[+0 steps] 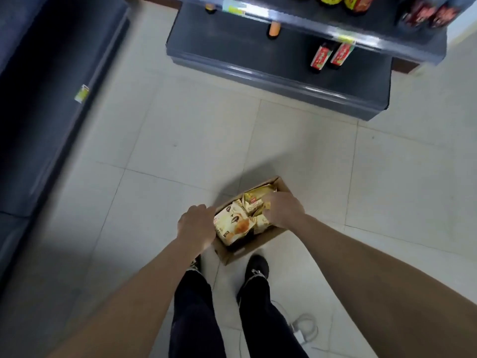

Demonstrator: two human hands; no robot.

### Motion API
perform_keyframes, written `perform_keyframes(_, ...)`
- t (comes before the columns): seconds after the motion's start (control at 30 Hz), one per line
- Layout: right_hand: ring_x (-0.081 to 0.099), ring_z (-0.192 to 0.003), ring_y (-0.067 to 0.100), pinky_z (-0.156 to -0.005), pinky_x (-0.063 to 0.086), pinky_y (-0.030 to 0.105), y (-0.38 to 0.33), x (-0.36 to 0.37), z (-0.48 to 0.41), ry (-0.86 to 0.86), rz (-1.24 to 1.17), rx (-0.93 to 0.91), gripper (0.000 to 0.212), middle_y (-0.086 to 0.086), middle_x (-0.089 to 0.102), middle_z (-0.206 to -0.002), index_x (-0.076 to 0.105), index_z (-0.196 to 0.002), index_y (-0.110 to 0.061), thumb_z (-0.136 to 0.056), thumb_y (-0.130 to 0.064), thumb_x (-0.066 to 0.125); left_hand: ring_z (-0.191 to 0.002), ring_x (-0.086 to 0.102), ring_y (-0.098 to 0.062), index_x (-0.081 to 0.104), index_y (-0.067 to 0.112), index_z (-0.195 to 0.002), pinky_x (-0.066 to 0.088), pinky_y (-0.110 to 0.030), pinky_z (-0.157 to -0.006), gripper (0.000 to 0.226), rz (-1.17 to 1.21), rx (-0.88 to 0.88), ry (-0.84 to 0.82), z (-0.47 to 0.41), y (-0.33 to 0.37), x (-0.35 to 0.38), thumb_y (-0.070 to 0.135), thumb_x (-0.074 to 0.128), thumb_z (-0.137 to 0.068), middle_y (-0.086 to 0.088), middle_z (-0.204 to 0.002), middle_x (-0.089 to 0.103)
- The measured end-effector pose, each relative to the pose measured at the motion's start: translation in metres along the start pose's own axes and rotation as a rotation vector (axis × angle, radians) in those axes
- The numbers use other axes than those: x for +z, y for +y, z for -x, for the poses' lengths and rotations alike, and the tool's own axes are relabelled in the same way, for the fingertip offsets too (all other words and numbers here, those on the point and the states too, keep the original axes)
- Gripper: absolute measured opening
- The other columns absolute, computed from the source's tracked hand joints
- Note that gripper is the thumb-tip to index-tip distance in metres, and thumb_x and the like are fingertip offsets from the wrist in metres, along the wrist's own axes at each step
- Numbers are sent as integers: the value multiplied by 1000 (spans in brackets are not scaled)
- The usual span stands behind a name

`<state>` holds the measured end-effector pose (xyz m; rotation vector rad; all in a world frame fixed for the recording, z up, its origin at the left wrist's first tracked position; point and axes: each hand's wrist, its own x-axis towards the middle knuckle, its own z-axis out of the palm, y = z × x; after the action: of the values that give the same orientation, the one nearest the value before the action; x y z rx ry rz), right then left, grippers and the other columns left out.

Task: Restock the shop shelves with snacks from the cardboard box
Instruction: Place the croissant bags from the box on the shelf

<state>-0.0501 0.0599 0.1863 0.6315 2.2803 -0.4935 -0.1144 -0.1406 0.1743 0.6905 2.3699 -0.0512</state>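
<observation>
A cardboard box stands on the tiled floor in front of my feet, filled with several yellow and cream snack packets. My right hand reaches into the box from the right, its fingers curled down among the packets; whether it holds one is hidden. My left hand hovers at the box's left edge with its fingers bent downward, and its fingertips are out of sight. A grey shop shelf lies ahead, beyond the box.
Two red-labelled bottles stand on the lower shelf, an orange bottle farther left. More yellow and red goods sit on the upper shelf. A dark shelf unit runs along the left. A white cable lies by my right foot.
</observation>
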Motion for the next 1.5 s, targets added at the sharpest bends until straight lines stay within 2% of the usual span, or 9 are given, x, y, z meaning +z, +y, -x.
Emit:
perform_keyframes(0.2, 58, -111, 26, -90, 51, 40, 13, 60, -46, -54, 15, -56, 31, 4, 64, -118, 60, -120, -18, -91, -25, 54, -118, 48, -22, 53, 24, -126, 47, -35, -91, 34, 66, -136, -128, -22, 7, 75, 17, 49, -93, -1, -123, 55)
perform_keyframes(0.37, 54, -121, 25, -96, 49, 39, 21, 119, -90, -96, -22, -48, 40, 2, 59, -132, 54, -133, -20, -94, -27, 56, -120, 48, -23, 52, 24, -126, 48, -37, -90, 34, 136, -204, -175, -49, -3, 134, 16, 47, -94, -2, -123, 56)
perform_keyframes(0.73, 44, -134, 28, -104, 40, 38, 31, 248, -198, -133, -164, 86, 56, 5, 46, -145, 37, -145, -14, -96, -33, 55, -118, 52, -27, 52, 20, -130, 49, -40, -94, 36, 301, -225, -261, -120, -19, 268, 22, 48, -94, -5, -129, 54)
perform_keyframes(0.97, 56, -116, 30, -92, 49, 36, 23, 283, -238, -100, -268, 230, 51, 11, 51, -134, 49, -132, -11, -86, -27, 65, -129, 43, -25, 45, 18, -137, 40, -37, -105, 42, 422, -189, -300, -130, -26, 305, 22, 51, -96, -5, -140, 45)
perform_keyframes(1.07, 61, -97, 27, -70, 46, 33, 24, 283, -235, -99, -170, 237, 24, 9, 63, -113, 61, -110, -12, -90, -24, 60, -132, 40, -23, 39, 21, -143, 36, -35, -107, 48, 441, -176, -307, -125, -28, 303, 22, 50, -97, -3, -144, 43)
perform_keyframes(1.13, 62, -89, 26, -66, 43, 30, 24, 280, -227, -64, -135, 205, 13, 5, 66, -99, 65, -97, -15, -92, -23, 57, -132, 41, -23, 39, 21, -143, 36, -34, -106, 48, 447, -187, -313, -120, -29, 298, 22, 50, -97, -3, -143, 44)
perform_keyframes(1.27, 59, -82, 24, -64, 40, 29, 24, 263, -205, -26, -178, 169, 23, 0, 57, -81, 53, -71, -22, -94, -23, 55, -125, 49, -23, 47, 19, -135, 41, -33, -101, 40, 484, -257, -293, -110, -29, 279, 22, 53, -95, -3, -137, 50)
perform_keyframes(1.43, 46, -63, 18, -49, 29, 26, 27, 218, -173, -20, -256, 144, 39, -4, 45, -61, 43, -56, -18, -94, -18, 54, -128, 47, -25, 40, 18, -140, 40, -36, -101, 49, 572, -336, -246, -96, -27, 246, 26, 56, -94, -4, -140, 49)
perform_keyframes(1.5, 47, -60, 17, -52, 32, 26, 26, 198, -161, -31, -304, 138, 35, 1, 52, -63, 50, -59, -11, -92, -18, 55, -124, 49, -26, 35, 18, -139, 42, -38, -97, 58, 689, -387, -213, -89, -26, 231, 31, 62, -90, -5, -136, 51)
